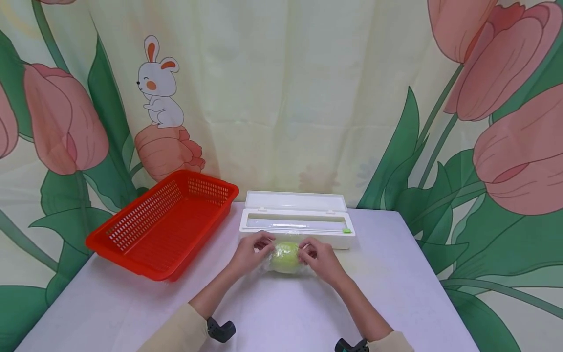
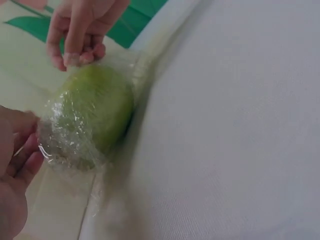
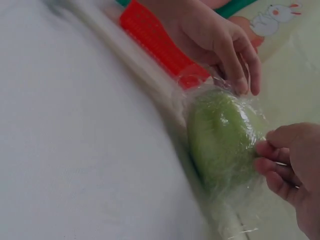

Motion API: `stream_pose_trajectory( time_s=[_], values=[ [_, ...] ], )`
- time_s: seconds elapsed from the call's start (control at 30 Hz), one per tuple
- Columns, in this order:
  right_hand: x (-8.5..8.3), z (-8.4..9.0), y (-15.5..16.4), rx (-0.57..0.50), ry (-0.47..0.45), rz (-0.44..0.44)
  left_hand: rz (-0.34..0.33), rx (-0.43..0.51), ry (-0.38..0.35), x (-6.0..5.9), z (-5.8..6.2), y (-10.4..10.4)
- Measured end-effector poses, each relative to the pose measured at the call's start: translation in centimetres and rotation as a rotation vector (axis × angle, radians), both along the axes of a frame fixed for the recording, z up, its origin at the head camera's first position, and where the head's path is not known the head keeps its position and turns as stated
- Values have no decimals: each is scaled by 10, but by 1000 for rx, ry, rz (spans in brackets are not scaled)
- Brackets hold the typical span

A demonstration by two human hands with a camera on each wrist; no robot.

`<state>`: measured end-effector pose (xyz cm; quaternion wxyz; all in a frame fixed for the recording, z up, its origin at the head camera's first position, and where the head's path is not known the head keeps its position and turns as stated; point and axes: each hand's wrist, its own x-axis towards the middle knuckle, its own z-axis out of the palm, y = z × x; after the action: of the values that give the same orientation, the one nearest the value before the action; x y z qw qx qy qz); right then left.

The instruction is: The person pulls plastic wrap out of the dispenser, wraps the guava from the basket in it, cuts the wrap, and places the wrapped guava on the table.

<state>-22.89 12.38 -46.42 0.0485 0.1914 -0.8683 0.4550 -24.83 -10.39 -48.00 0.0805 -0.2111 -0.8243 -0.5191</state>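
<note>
Green fruit [image 1: 285, 256] in cling film [image 2: 60, 145] on worktop [image 1: 272, 313], just before film dispenser [image 1: 295, 226]. Left hand [image 1: 251, 253] and right hand [image 1: 317, 256] pinch film at either end. Risk: thin film tears or unwraps under uneven pull; round fruit may roll. Red basket [image 1: 164, 222] holds nothing visible (dispenser lid open, roll inside).

The cling film [image 2: 65, 145] blurs the skin of the green fruit [image 2: 95, 107], so its kind cannot be told. In the left wrist view, the left hand [image 2: 15, 170] is cut by the picture edge. The roll inside the white dispenser box [image 1: 295, 226] is too small to see clearly.
</note>
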Motion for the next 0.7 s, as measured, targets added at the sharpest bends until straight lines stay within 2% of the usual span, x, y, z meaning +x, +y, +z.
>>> stream_pose_trajectory(
  time_s=[0.1, 0.2, 0.3, 0.37, 0.43, 0.5, 0.6, 0.7],
  values=[
    [-1, -2, 1, 60, 50, -56, 13, 2, 29, -2, -1, 1],
    [-3, -2, 3, 171, 145, -133, 37, -46, 32, -2, 0, 0],
    [-2, 0, 6, 239, 135, -173, 17, -119, -9, -2, 0, -4],
    [-2, 1, 10, 236, 55, -129, -37, -170, -41, -3, -1, -7],
    [-2, 1, 14, 212, -42, -48, -108, -220, -82, -3, -1, -11],
    [-4, -1, 17, 183, -94, 52, -196, -246, -116, -3, 0, -14],
    [-6, -4, 20, 154, -83, 167, -321, -239, -137, -2, -1, -16],
    [-7, -7, 19, 155, -54, 198, -375, -200, -105, -3, -4, -15]
  ],
)
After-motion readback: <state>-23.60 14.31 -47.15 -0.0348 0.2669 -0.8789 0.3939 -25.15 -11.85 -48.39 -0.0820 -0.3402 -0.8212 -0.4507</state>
